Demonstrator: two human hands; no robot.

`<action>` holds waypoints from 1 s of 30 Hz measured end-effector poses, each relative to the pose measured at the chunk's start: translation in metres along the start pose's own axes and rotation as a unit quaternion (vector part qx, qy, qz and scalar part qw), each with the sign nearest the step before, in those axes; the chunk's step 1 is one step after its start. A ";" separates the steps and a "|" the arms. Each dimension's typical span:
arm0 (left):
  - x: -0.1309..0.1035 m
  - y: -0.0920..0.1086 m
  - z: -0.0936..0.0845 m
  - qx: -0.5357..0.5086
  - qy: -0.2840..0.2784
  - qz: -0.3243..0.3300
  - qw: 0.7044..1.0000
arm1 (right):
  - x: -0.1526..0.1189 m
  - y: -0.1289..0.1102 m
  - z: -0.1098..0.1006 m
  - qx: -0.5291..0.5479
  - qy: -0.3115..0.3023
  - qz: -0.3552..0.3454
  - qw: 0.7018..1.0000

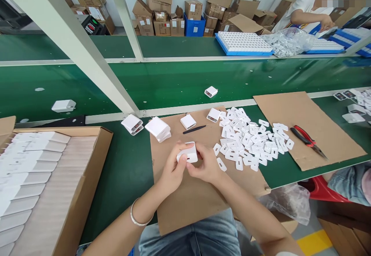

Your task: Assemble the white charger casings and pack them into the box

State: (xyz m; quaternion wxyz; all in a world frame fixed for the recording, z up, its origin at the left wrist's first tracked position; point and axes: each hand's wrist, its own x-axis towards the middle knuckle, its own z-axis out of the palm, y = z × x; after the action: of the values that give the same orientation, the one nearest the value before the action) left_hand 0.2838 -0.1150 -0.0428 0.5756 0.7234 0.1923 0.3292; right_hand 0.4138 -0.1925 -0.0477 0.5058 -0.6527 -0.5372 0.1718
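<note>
Between my two hands is a small white plastic charger housing (188, 154), held above a brown cardboard sheet (191, 205). My left hand (174, 167) grips its left side, with thumb and fingers closed on it. On the other side, my right hand (207, 164) pinches its right and lower edge. To the right lies a heap of flat white end plates (246, 136) with slots. Just beyond my hands, black tweezers (194, 129) rest on the cardboard. More white housings stand behind: one (188, 122) by the tweezers, one (213, 115) near the heap, several (158, 128) stacked at left.
An open carton (95, 147) with rows of white housings stands at left. Red-handled pliers (309, 142) lie on a second cardboard sheet (333, 140). A green conveyor belt (174, 80) carries single housings. A slanting white post (87, 55) rises at left. Another person's hand (327, 22) shows far right.
</note>
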 end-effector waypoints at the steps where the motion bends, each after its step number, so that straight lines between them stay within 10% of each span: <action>1: 0.000 0.000 0.002 -0.011 0.012 -0.010 1.000 | -0.001 -0.001 0.001 0.016 -0.003 0.016 1.000; 11: -0.001 -0.004 0.001 -0.044 0.041 -0.046 0.997 | -0.004 0.004 0.003 0.124 -0.021 0.041 0.991; 18: 0.008 0.004 -0.021 0.208 -0.040 0.179 0.961 | -0.004 0.005 -0.009 0.154 -0.057 -0.004 0.986; 21: 0.018 0.004 -0.040 0.350 0.072 0.261 0.897 | 0.003 0.008 -0.014 0.073 -0.012 0.022 0.997; 25: 0.029 -0.003 -0.065 0.375 0.273 0.176 0.868 | 0.017 0.024 -0.028 -0.151 0.103 0.083 0.980; 30: 0.037 -0.006 -0.073 0.417 0.262 0.052 0.869 | 0.021 0.054 -0.053 -0.356 0.111 0.170 0.912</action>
State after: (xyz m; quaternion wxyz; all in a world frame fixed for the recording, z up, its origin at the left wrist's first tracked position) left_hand 0.2601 -0.0375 -0.0299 0.1309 0.7920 0.4174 0.4259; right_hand 0.4909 -0.1947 -0.0634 0.2593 -0.8859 -0.3841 -0.0204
